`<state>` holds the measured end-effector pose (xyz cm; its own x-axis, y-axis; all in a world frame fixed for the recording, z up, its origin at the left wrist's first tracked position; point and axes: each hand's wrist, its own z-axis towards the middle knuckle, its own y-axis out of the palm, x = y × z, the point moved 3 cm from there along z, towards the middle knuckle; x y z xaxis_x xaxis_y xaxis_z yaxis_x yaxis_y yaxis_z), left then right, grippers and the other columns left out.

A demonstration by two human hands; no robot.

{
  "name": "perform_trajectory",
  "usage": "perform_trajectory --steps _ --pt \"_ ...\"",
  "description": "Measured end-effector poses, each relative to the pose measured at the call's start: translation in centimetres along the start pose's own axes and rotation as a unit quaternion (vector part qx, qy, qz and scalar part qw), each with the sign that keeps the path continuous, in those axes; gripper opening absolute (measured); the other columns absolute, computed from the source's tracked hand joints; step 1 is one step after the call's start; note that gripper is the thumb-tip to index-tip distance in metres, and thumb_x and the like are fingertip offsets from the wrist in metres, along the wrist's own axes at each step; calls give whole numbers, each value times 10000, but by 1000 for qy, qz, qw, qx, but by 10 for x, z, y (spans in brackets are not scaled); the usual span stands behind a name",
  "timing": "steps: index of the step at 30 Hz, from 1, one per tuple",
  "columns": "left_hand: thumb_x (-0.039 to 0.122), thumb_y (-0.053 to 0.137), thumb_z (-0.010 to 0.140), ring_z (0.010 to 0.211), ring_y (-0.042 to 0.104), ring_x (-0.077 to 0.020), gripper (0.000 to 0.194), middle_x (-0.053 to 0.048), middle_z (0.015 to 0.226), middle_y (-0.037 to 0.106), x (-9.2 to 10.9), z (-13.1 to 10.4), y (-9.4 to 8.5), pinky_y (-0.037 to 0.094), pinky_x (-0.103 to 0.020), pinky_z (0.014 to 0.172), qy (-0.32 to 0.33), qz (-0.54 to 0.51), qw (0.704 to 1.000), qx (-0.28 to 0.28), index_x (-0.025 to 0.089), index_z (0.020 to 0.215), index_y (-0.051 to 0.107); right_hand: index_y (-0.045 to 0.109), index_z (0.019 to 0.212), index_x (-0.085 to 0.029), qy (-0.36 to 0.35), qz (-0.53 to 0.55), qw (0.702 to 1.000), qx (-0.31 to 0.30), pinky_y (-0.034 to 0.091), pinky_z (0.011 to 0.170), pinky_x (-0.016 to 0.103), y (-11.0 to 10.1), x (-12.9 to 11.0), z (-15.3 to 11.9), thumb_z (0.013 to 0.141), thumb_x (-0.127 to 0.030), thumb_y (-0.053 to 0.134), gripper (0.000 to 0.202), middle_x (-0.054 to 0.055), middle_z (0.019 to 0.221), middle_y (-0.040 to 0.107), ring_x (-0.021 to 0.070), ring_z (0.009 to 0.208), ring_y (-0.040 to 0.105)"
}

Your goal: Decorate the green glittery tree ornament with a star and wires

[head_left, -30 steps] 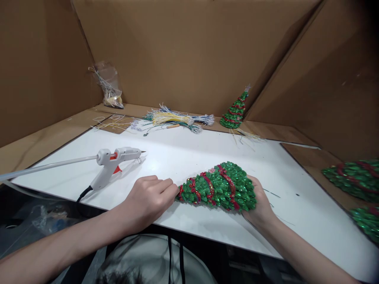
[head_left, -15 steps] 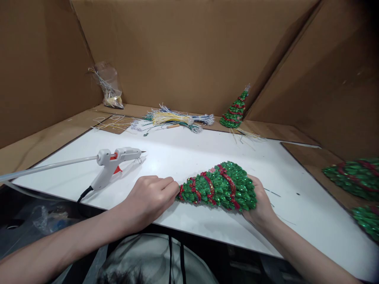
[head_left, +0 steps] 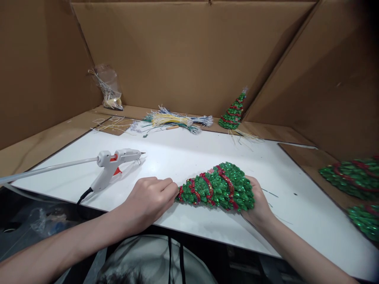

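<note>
A glittery green miniature Christmas tree [head_left: 217,187] with red garland bands lies on its side between my hands, its narrow tip to the left. The fingers of my left hand [head_left: 155,197] are closed in a pinch on that tip. My right hand [head_left: 256,201] holds the wide base end from below and the right; most of its fingers are hidden behind the tree. To the left of my left hand, a white hot glue gun [head_left: 118,161] stands on the white board [head_left: 177,157], with a long glue stick in its back and its nozzle to the right.
At the back lie bundles of yellow, white and green wires [head_left: 174,118]. A finished-looking small tree [head_left: 233,112] stands to their right, and a plastic bag [head_left: 109,86] at the back left. More trees [head_left: 352,177] lie at the right edge. Cardboard walls [head_left: 189,51] enclose the board.
The view has shifted slightly. Both hands keep their hold on the tree, which stays almost in the same place.
</note>
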<state>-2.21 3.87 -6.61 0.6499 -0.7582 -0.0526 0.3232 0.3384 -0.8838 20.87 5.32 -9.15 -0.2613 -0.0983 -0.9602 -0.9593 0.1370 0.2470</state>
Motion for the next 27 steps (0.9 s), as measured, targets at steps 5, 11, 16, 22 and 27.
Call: perform_trajectory --steps 5,11,16,22,27 --pt "183 407 922 481 451 -136 233 24 626 565 1 0 1 308 -276 476 8 13 1000 12 187 720 524 514 369 -199 -26 -11 999 -18 313 263 223 -1 -3 1 471 -160 608 144 -56 319 425 86 283 346" --pt "181 407 924 490 463 -130 230 19 639 581 1 -1 3 318 -270 485 13 16 1000 11 181 738 542 500 354 -182 -46 -42 998 -25 309 314 215 -4 -5 4 459 -153 590 141 -39 359 466 81 332 358" --pt "179 410 922 491 476 -131 226 18 649 597 1 -1 2 324 -268 486 9 13 1000 14 180 749 555 591 436 -182 -49 -55 996 -47 378 376 233 -9 1 8 483 -164 580 52 -18 441 560 122 416 457" --pt "171 405 918 480 482 -120 232 20 651 605 1 0 1 329 -260 480 9 10 1000 17 176 739 552 555 448 -187 -76 -79 993 -45 377 380 234 -10 0 9 491 -188 548 44 -25 415 523 124 412 449" --pt "192 398 930 485 495 -113 238 22 650 596 1 -1 2 314 -253 481 7 15 1000 18 176 737 536 560 481 -187 -84 -67 993 -51 416 410 246 -7 -1 6 511 -187 570 31 -27 445 543 120 411 454"
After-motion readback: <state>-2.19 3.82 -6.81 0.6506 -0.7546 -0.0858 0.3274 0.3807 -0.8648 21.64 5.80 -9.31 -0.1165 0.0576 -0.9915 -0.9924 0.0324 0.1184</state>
